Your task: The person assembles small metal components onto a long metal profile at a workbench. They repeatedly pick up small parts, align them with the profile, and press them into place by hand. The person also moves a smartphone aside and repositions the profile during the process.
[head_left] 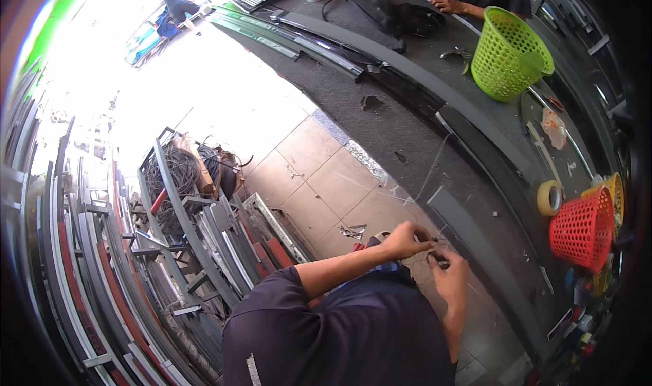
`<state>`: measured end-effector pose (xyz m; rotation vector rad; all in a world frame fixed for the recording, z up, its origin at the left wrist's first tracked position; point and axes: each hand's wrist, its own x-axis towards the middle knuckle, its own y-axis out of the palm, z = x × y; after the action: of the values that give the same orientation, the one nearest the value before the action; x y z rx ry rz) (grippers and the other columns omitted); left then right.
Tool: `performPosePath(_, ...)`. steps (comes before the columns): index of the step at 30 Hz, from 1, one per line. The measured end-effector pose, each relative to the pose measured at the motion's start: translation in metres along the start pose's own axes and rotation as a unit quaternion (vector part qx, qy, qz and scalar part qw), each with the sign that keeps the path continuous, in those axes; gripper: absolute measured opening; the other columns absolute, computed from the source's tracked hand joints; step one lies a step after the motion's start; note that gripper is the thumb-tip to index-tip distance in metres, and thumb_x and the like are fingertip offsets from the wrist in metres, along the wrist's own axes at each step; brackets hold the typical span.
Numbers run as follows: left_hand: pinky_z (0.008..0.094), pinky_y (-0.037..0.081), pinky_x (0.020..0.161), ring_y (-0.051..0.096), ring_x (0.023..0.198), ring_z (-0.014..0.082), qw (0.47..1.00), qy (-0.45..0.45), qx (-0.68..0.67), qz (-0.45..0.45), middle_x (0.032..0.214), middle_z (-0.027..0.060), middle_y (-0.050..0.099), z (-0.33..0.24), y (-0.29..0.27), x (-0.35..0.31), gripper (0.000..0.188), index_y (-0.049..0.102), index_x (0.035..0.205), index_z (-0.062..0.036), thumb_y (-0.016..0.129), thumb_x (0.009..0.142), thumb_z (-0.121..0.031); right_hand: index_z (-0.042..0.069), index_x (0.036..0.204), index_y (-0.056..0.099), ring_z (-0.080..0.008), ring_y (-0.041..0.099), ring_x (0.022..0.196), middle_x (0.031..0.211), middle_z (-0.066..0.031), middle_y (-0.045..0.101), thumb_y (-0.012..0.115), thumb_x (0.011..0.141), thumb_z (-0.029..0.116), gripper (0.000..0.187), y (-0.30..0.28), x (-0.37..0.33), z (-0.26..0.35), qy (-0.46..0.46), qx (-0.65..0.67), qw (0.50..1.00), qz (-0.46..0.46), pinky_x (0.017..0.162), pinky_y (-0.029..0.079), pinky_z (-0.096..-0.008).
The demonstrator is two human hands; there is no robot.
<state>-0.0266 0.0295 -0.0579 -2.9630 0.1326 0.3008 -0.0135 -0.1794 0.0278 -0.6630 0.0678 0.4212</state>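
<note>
My left hand (406, 240) and my right hand (449, 272) are close together in front of my body, beside the edge of the dark-covered workbench (407, 124). The fingers of both are pinched. Something small and dark shows at the fingertips, too small to name. On the bench, just beyond my right hand, lies a long flat grey strip (468, 226).
Along the bench run long dark profiles (339, 36). A green basket (499, 63), a red basket (581, 230) and a tape roll (549, 198) stand on its right. Across it is another person's hand (448, 5). Racks of metal bars (88, 264) and coiled cable (173, 182) are left.
</note>
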Motion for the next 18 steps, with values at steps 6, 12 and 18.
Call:
performPosePath(6, 0.0435, 0.059, 0.106, 0.061, 0.135, 0.0333, 0.929, 0.241, 0.281, -0.017, 0.134, 0.0096, 0.066, -0.025, -0.030, 0.014, 0.017, 0.087, 0.097, -0.0122, 0.090, 0.083, -0.019, -0.001, 0.103, 0.079, -0.0378, 0.077, 0.085, 0.097, -0.0179, 0.081, 0.083, 0.109, 0.026, 0.028, -0.037, 0.067, 0.000, -0.104, -0.091, 0.969, -0.205, 0.080, 0.060, -0.0469)
performPosePath(12, 0.0655, 0.029, 0.141, 0.036, 0.172, 0.0475, 0.879, 0.334, 0.338, 0.049, 0.180, 0.0236, 0.047, -0.037, -0.050, 0.051, 0.016, 0.091, 0.091, -0.0127, 0.095, 0.077, -0.019, 0.002, 0.095, 0.084, -0.0514, 0.082, 0.098, 0.095, -0.0291, 0.082, 0.087, 0.102, 0.050, 0.049, -0.024, 0.156, -0.033, 0.067, -0.209, 0.971, -0.092, 0.084, 0.063, -0.0599)
performPosePath(18, 0.0596, 0.035, 0.140, 0.041, 0.170, 0.0463, 0.882, 0.324, 0.336, 0.065, 0.174, 0.0222, 0.055, -0.044, -0.039, 0.060, 0.014, 0.090, 0.089, -0.0112, 0.089, 0.076, -0.016, 0.003, 0.101, 0.086, -0.0443, 0.085, 0.095, 0.093, -0.0223, 0.086, 0.088, 0.097, 0.028, 0.026, -0.023, 0.166, -0.051, 0.046, -0.153, 0.975, -0.151, 0.090, 0.067, -0.0537)
